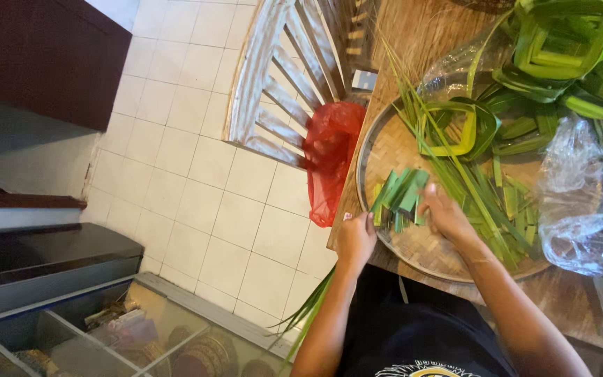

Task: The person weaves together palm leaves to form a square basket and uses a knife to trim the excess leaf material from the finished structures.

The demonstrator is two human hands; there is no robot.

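Wooden table point(581, 300): brown top, cut off at the right and upper edges; its far part is hidden under leaves.

Round woven bamboo tray point(420, 248): flat, on the table; its right half is covered by long green leaf strips point(483, 195) and a crumpled clear plastic bag point(581, 202).

Folded green leaf containers point(560, 38): stacked at the upper right, partly out of frame.

Red plastic bag point(329, 160): hangs at the table edge, blurred.

Bundle of short cut green leaf pieces point(400, 194): on the tray's left part, between both hands and just beyond them.

Right hand point(447, 215): fingers curled onto the bundle's right side; grip blurred, cannot tell how tight.

Left hand point(356, 237): closed at the bundle's lower left end, fingertips hidden.
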